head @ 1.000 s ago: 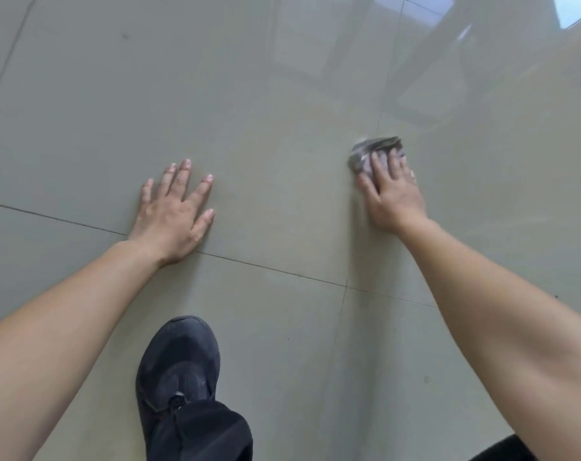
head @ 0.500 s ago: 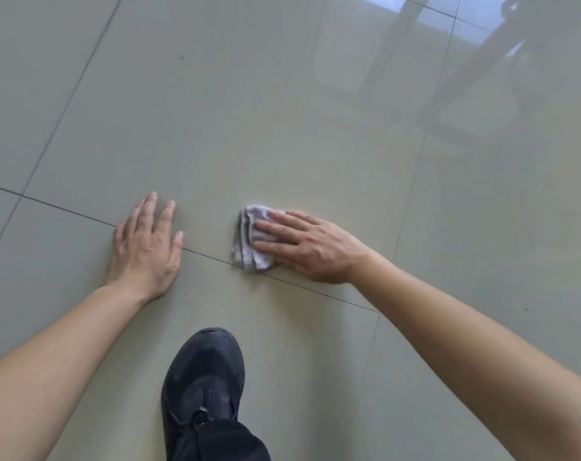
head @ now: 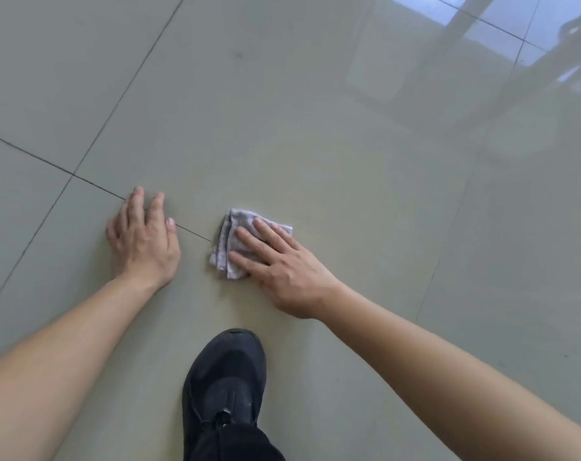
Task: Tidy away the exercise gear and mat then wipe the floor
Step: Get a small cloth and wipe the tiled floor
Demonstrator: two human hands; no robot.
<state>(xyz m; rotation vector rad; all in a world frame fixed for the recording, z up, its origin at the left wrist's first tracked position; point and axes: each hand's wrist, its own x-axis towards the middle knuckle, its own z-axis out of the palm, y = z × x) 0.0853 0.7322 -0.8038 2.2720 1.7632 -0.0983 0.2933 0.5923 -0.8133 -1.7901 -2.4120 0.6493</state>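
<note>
Under my right hand [head: 289,271] lies the small folded pale-grey cloth [head: 225,247]; my fingers are straight and spread, pressing it flat rather than gripping it. My left hand [head: 142,241] is open too, palm down on the glossy grey-green tiled floor [head: 282,128], propping me up. The risk, as I judge it, is that with no grip a hard push could let the folds slide out from beneath my fingers or bunch up, and on a damp tile my bracing palm might slip. The cloth sits just beside my left hand, apart from it, on the dark grout line [head: 49,161] that passes beneath my left fingers. Nearer me is my black shoe [head: 227,377]; farther off, a bright reflection [head: 448,15] glares on the tiles.
</note>
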